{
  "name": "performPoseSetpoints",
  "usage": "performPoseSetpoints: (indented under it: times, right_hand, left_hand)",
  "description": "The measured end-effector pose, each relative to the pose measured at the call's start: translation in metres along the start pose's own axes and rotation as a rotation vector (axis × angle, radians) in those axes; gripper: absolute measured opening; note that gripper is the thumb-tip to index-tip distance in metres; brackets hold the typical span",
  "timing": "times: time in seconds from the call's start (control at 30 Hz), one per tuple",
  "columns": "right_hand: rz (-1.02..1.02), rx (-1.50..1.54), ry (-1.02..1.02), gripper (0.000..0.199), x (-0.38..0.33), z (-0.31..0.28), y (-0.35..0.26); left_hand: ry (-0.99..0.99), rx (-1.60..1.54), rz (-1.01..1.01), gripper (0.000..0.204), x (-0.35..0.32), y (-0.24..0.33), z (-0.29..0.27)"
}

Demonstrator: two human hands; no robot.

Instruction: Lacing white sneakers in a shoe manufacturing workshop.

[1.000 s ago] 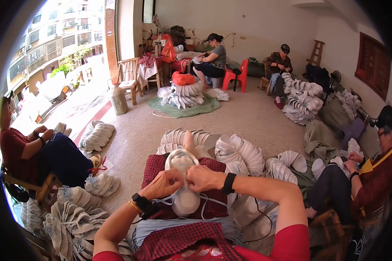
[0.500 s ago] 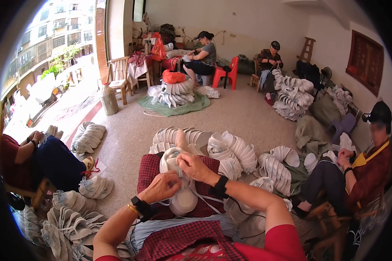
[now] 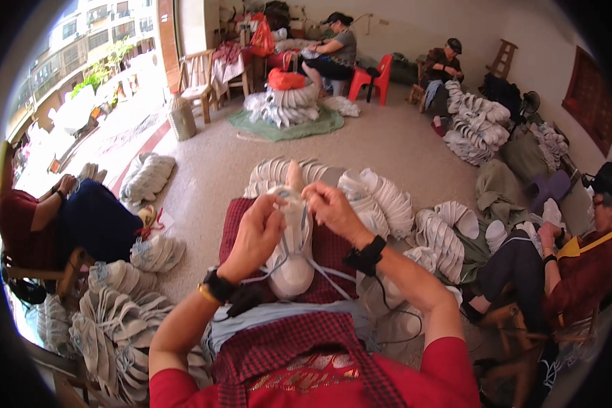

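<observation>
1. White shoe point(image 3: 292, 277): lies on the checked cushion point(image 3: 331, 253) in front of the wearer, toe at 6 o'clock, opening at 12. Clock directions below are from the shoe.
2. Pale lace point(image 3: 328, 271): crosses low over the front of the shoe, loose lengths trailing at 4 and 8 o'clock.
3. Left hand point(image 3: 257, 230): at 10 o'clock, fingers curled, tips close together near the opening. Can't tell if lace is pinched.
4. Right hand point(image 3: 338, 216): at 2 o'clock, thumb and forefinger brought in beside the opening. Seems a pinch; can't confirm what's between.
5. Advice, my judgement: work the lace with light fingertip pinches, strands flat and untwisted, even pull both sides. Keep the toe at 6 so the shoe doesn't roll on the soft cushion. Keep trailing lengths clear of the wrists.
6. Around: nested shoe stacks point(image 3: 385, 207) at 2 o'clock, more shoes point(image 3: 115, 333) at 8.
7. Farther: seated co-workers at 9 and 3 o'clock.
</observation>
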State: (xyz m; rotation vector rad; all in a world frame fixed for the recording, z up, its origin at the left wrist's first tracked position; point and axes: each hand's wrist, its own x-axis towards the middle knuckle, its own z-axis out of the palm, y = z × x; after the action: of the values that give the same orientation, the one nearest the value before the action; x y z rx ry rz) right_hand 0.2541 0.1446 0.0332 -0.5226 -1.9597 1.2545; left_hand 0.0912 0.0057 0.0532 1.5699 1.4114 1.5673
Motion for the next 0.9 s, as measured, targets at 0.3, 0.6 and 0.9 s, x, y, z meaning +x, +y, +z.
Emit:
performPoseSetpoints:
  times: [0.3,0.6,0.9]
  right_hand:
    - [-0.183,-0.126,0.065,0.020,-0.003,0.006,-0.012]
    - [-0.132,-0.228,0.041,0.019,-0.004,0.013,-0.014]
    - [-0.320,-0.467,-0.291,0.086,-0.043,0.024,0.017]
  left_hand:
    - [-0.226,-0.380,-0.352,0.027,0.011,-0.014,0.009]
    - [-0.203,-0.208,-0.327,0.030,0.002,-0.003,0.005]
    - [-0.201,-0.190,-0.008,0.029,0.028,0.072,-0.024]
